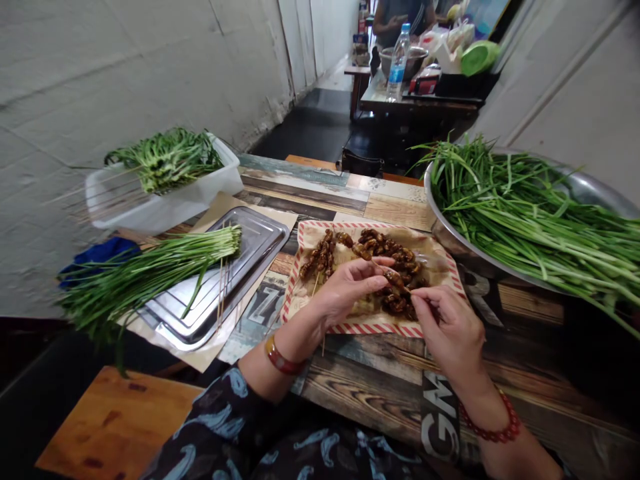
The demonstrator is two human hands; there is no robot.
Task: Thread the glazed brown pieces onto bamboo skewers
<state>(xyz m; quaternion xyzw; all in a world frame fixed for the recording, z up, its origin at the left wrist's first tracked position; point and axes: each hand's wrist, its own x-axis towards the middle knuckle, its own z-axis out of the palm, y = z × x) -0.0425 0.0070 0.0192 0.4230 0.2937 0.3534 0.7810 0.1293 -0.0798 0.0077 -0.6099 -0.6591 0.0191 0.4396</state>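
Over a paper-lined tray with a red-and-white striped rim (370,328), my left hand (353,287) has its fingers closed on a dark brown glazed food piece (391,275). My right hand (447,323) pinches a thin skewer (407,291) at the right end of that piece. Several similar brown pieces (400,257) lie in the tray behind and below the hands. At the tray's left side, a few skewered ones (323,253) rest together, with a stick pointing toward me.
Green stalks (165,270) and bare skewers lie across a metal tray (260,233) at left. Behind it, a white bin (200,200) holds skewered greens. A steel bowl (450,252) of long greens is at right. A person (395,20) stands beyond a far table with a bottle (399,63).
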